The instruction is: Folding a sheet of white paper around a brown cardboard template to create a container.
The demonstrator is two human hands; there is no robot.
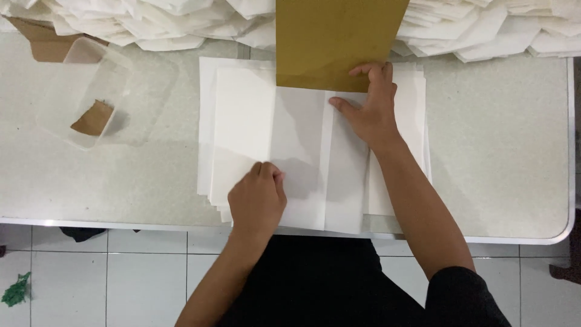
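While hands press white paper stack (pixel 242 115), pale speckled table (pixel 496 151) stands over white tiled floor (pixel 109 278).

1. The stack of paper sheets (pixel 242 121) is plain white, with no print or pattern.
2. The folded sheet (pixel 315 157) on top is white too, with soft grey shadow along its creases.
3. The cardboard template (pixel 336 42) is mustard brown, plain and matte.
4. The pile of folded paper (pixel 181 21) along the far edge is white.
5. The desk (pixel 502 151) is pale grey-white with a faint speckle and a light rim.
6. The plastic container (pixel 91 91) is clear; the cardboard scrap (pixel 92 118) in it is brown.
7. The floor (pixel 121 278) has white tiles with grey joints.
8. The person's clothing (pixel 315 278) is black.
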